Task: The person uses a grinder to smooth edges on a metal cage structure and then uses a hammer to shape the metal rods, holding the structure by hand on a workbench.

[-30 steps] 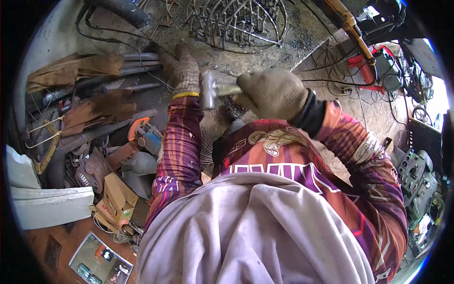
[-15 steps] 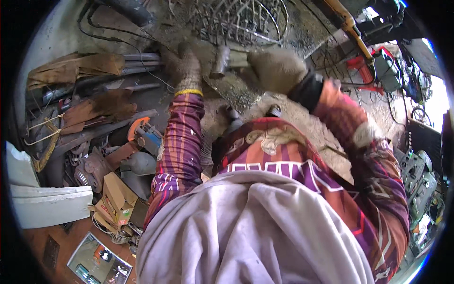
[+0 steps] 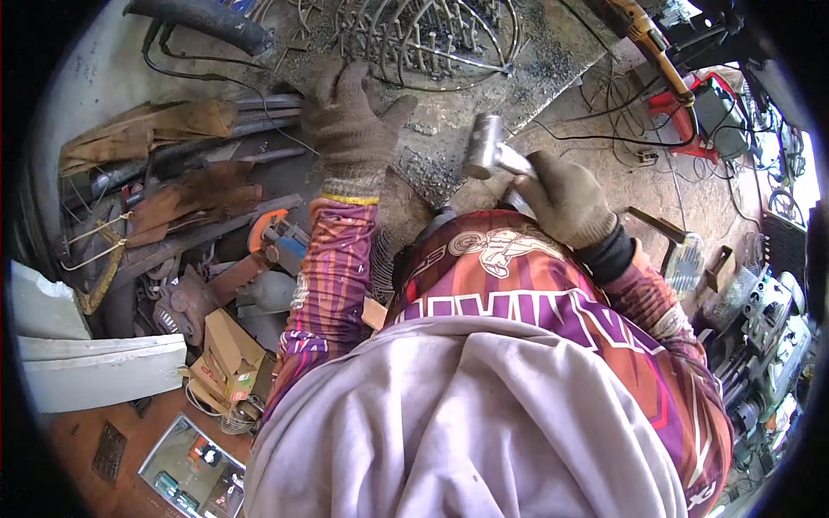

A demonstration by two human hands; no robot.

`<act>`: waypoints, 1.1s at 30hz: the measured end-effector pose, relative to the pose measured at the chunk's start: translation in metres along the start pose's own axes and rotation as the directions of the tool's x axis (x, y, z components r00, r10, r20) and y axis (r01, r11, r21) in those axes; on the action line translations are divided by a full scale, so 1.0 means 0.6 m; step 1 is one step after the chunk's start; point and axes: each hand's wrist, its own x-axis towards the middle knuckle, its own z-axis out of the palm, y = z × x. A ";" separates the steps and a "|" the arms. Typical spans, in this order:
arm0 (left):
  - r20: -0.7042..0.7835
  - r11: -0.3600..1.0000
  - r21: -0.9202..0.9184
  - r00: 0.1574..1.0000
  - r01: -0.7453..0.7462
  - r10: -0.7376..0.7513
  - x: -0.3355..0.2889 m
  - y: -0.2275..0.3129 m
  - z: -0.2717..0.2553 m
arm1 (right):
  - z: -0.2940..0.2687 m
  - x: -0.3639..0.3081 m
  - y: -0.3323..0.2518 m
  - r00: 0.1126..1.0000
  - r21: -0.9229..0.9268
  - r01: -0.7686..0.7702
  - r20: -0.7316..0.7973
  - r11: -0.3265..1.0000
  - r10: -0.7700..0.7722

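Note:
My right hand (image 3: 566,198), in a brown knit glove, is closed round the handle of a hammer (image 3: 484,145). The hammer's shiny cylindrical head hangs near the right edge of a grit-covered metal plate (image 3: 432,129). Also gloved, my left hand (image 3: 354,125) is over the plate's left part with its fingers spread, and nothing shows in its grip. Just beyond it, at the far side, lies a round frame of bent metal rods (image 3: 423,43) with short upright pegs. Dark crumbs and grit are scattered around it.
At left are stacked metal pipes (image 3: 268,112), brown cloth and an orange-and-blue tool (image 3: 276,233). An open cardboard box (image 3: 220,358) stands lower left. Cables run over the floor at right, near a red-and-grey machine (image 3: 717,121). Metal parts (image 3: 768,337) pile up at far right.
My right hand and the hammer have moved rightward, away from my left hand. My left hand has shifted slightly right, and its spread fingers now show clearly instead of blurred.

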 end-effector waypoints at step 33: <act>-0.121 0.956 -0.020 0.948 0.294 -0.294 0.019 -0.158 0.080 | 0.106 0.066 -0.107 0.881 0.837 -0.254 0.407 -0.484 0.242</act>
